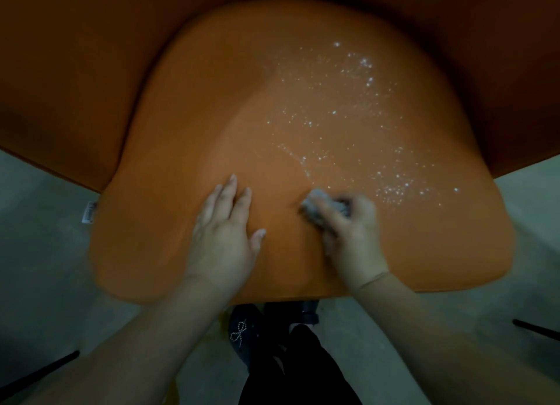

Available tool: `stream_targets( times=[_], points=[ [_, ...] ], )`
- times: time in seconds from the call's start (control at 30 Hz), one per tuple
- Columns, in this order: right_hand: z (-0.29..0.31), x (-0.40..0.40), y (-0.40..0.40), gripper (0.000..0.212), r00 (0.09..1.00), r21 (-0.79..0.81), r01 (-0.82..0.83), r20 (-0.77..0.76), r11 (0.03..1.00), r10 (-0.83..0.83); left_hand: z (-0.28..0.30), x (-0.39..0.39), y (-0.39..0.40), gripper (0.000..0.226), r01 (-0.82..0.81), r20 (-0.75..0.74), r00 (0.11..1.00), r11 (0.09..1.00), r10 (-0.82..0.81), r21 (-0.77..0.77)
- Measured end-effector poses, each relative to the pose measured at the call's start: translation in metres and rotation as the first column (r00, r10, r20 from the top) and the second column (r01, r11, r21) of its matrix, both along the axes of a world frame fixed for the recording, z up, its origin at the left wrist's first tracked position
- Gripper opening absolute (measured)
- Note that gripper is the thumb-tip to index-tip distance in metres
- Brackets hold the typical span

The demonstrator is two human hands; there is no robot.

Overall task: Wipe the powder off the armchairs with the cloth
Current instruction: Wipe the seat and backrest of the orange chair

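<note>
1. Nearest the camera, at 6 o'clock, stand the person's dark trousers (298,371) and a dark shoe (242,332) with a beaded bow, on the grey floor (45,268).
2. Both forearms reach up from the lower corners to the orange armchair seat (188,116), which fills the middle of the view.
3. Left hand (222,232) lies flat on the cushion toward 7 o'clock of its centre, fingers straight and spread, holding nothing; it looks to be bracing the seat.
4. Right hand (348,226) is clenched around a bunched grey cloth (321,204), which pokes out past the knuckles and touches the cushion. Motion blur hides the exact finger placement.
5. White powder (348,126) is scattered from 12 o'clock down to 4 o'clock of the seat, starting just beside the cloth; the 9 o'clock half looks mostly clean.
6. Judged by its crumpled shape, the cloth is light, soft and limp, so gripping it as a wad in the palm suits pressing strokes. The cushion seems padded and yielding, and the powder loose, likely to smear or scatter.
7. One small white tag (90,212) sits at the seat's 9 o'clock edge; its print is too small to read. No other writing shows.
</note>
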State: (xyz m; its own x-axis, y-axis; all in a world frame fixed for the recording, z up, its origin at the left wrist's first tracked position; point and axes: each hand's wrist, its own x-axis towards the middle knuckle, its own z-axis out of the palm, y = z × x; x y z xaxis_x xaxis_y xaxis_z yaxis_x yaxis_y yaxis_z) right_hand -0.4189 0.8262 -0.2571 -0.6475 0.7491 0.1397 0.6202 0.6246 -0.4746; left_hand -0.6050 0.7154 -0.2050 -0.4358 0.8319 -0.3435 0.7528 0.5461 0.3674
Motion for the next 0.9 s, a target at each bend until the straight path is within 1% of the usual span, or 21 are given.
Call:
stream_targets(
  times=[0.03, 0.07, 0.1, 0.17, 0.23, 0.3, 0.33, 0.37, 0.4, 0.43, 0.47, 0.5, 0.53, 0.57, 0.63, 0.7, 0.73, 0.77, 0.8, 0.83, 0.9],
  points=[
    [0.001, 0.014, 0.016, 0.027, 0.989, 0.04, 0.133, 0.063, 0.99, -0.135, 0.0, 0.001, 0.004, 0.071, 0.007, -0.005, 1.0, 1.0, -0.007, 0.0],
    [0.004, 0.022, 0.026, 0.034, 0.966, -0.019, 0.252, 0.064, 0.967, -0.251, 0.0, 0.001, 0.006, 0.072, 0.006, -0.011, 1.0, 1.0, -0.006, -0.001],
    [0.005, 0.027, 0.03, 0.043, 0.945, -0.022, 0.326, 0.042, 0.945, -0.325, 0.001, 0.001, 0.009, 0.073, 0.002, -0.017, 1.0, 1.0, -0.002, -0.006],
    [0.012, 0.016, 0.025, 0.051, 0.938, -0.073, 0.344, -0.018, 0.936, -0.346, 0.001, 0.001, 0.014, 0.075, -0.004, -0.027, 1.0, 1.0, 0.003, -0.019],
    [0.014, -0.006, 0.011, 0.05, 0.973, -0.091, 0.22, -0.051, 0.971, -0.226, 0.002, 0.0, 0.018, 0.077, -0.013, -0.034, 0.999, 0.999, 0.011, -0.047],
    [0.014, -0.021, 0.011, 0.045, 0.999, -0.06, 0.005, -0.046, 0.998, -0.007, 0.002, -0.003, 0.022, 0.076, -0.016, -0.045, 0.999, 0.998, 0.013, -0.062],
    [0.014, -0.024, 0.021, 0.042, 0.997, -0.052, -0.065, -0.038, 0.997, 0.063, 0.002, -0.005, 0.023, 0.075, -0.017, -0.051, 0.999, 0.998, 0.013, -0.065],
    [0.013, -0.022, 0.035, 0.039, 0.998, -0.034, -0.061, -0.029, 0.998, 0.06, 0.002, -0.007, 0.023, 0.074, -0.019, -0.055, 0.998, 0.998, 0.015, -0.064],
    [0.01, -0.018, 0.049, 0.037, 0.999, -0.018, 0.014, -0.028, 1.0, -0.015, 0.002, -0.01, 0.024, 0.073, -0.021, -0.059, 0.998, 0.998, 0.017, -0.064],
    [0.008, -0.012, 0.06, 0.037, 0.989, -0.018, 0.145, -0.029, 0.989, -0.145, 0.002, -0.013, 0.026, 0.072, -0.027, -0.061, 0.998, 0.997, 0.023, -0.066],
    [0.007, -0.007, 0.063, 0.039, 0.959, -0.031, 0.279, -0.05, 0.96, -0.281, 0.002, -0.015, 0.026, 0.072, -0.034, -0.063, 0.998, 0.997, 0.029, -0.068],
    [0.008, -0.006, 0.057, 0.044, 0.934, -0.045, 0.348, -0.066, 0.936, -0.351, 0.001, -0.017, 0.027, 0.072, -0.038, -0.067, 0.997, 0.997, 0.033, -0.071],
    [0.008, -0.008, 0.046, 0.047, 0.936, -0.043, 0.344, -0.063, 0.938, -0.346, 0.001, -0.019, 0.029, 0.073, -0.038, -0.072, 0.997, 0.997, 0.033, -0.072],
    [0.009, -0.014, 0.034, 0.048, 0.953, -0.039, 0.292, -0.068, 0.956, -0.294, 0.001, -0.02, 0.03, 0.073, -0.037, -0.078, 0.996, 0.997, 0.032, -0.072],
    [0.011, -0.033, 0.02, 0.043, 0.991, -0.034, 0.104, -0.086, 0.994, -0.107, 0.002, -0.021, 0.033, 0.073, -0.04, -0.08, 0.996, 0.996, 0.034, -0.074],
    [0.012, -0.056, 0.033, 0.036, 0.995, -0.025, -0.064, -0.079, 0.998, 0.062, 0.002, -0.021, 0.036, 0.073, -0.045, -0.077, 0.996, 0.996, 0.039, -0.075],
    [0.013, -0.065, 0.045, 0.036, 0.992, -0.006, -0.104, -0.07, 0.995, 0.103, 0.001, -0.021, 0.036, 0.073, -0.042, -0.079, 0.996, 0.996, 0.036, -0.073],
    [0.011, -0.07, 0.057, 0.037, 0.993, 0.005, -0.1, -0.069, 0.995, 0.1, 0.001, -0.022, 0.037, 0.073, -0.036, -0.082, 0.996, 0.997, 0.03, -0.069],
    [0.01, -0.07, 0.067, 0.038, 0.996, -0.001, -0.045, -0.082, 0.999, 0.044, 0.0, -0.023, 0.038, 0.073, -0.033, -0.083, 0.996, 0.997, 0.027, -0.065],
    [0.009, -0.068, 0.073, 0.038, 0.994, -0.023, 0.053, -0.098, 0.998, -0.055, -0.001, -0.024, 0.039, 0.072, -0.034, -0.08, 0.996, 0.998, 0.029, -0.06],
    [0.011, -0.061, 0.066, 0.041, 0.956, -0.089, 0.265, -0.102, 0.96, -0.273, -0.002, -0.027, 0.042, 0.071, -0.042, -0.071, 0.997, 0.998, 0.039, -0.044]
  ],
)
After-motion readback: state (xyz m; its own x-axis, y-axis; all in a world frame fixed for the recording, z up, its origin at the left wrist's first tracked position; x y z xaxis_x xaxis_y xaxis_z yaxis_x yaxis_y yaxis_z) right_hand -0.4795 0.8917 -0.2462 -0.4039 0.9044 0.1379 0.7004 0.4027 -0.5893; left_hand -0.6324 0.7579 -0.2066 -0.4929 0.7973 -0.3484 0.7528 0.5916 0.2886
